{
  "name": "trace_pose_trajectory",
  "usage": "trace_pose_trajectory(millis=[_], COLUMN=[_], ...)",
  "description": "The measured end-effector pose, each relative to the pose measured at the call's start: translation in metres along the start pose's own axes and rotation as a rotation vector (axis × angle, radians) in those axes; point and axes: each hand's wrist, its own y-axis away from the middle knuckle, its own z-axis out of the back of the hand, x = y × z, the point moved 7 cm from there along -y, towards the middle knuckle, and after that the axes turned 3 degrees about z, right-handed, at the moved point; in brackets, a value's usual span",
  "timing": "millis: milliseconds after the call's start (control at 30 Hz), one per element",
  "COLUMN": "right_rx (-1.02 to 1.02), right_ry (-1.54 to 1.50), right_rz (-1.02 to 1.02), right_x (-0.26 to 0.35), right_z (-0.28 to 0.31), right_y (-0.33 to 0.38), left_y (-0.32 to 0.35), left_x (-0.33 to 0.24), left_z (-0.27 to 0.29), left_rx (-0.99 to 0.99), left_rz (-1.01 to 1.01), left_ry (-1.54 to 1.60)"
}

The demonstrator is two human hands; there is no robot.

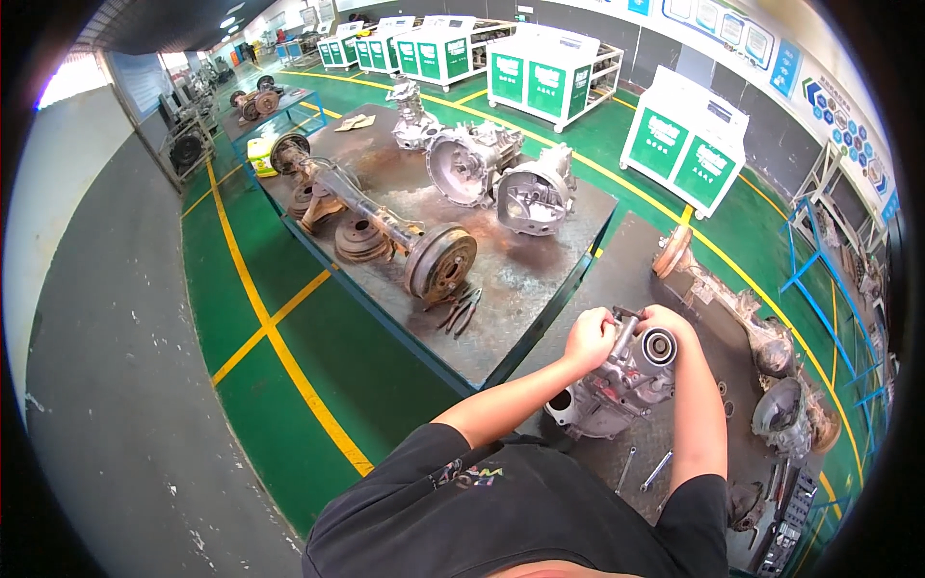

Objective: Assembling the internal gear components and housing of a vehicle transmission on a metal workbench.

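Observation:
A grey cast-metal gearbox housing (617, 390) stands on the near bench in front of me, with a round bearing opening (658, 347) on its upper right. My left hand (591, 339) is closed at the housing's far upper left. Against the far right side, beside the bearing opening, my right hand (672, 324) has its fingers curled inward. A small dark metal piece (626, 313) shows between the two hands; what each hand's fingers grip is mostly hidden. Two wrenches, one a slim silver wrench (656, 471), lie on the bench nearer my body.
An axle assembly (723, 299) and a bell housing (782, 412) lie to the right, above a tool case (798, 496). On the neighbouring bench (520, 289) are a brake-drum axle (361, 207), pliers (462, 310) and several gearbox castings. Green-and-white cabinets (686, 140) stand beyond.

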Motion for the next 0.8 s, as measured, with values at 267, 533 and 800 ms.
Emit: trace_pose_trajectory(millis=[267, 533, 800], right_rx=[-0.048, 0.097, 0.085], right_ry=[0.313, 0.144, -0.036], right_rz=[0.14, 0.081, 0.045], right_x=[-0.003, -0.024, -0.025], right_z=[0.004, -0.009, -0.013], right_y=[-0.016, -0.03, -0.018], left_y=[-0.002, -0.005, -0.003], left_x=[0.001, 0.012, 0.013], left_z=[-0.007, -0.012, -0.012], left_rx=[0.018, 0.041, 0.062], left_rz=[-0.047, -0.025, 0.018], left_ry=[0.013, 0.135, 0.13])
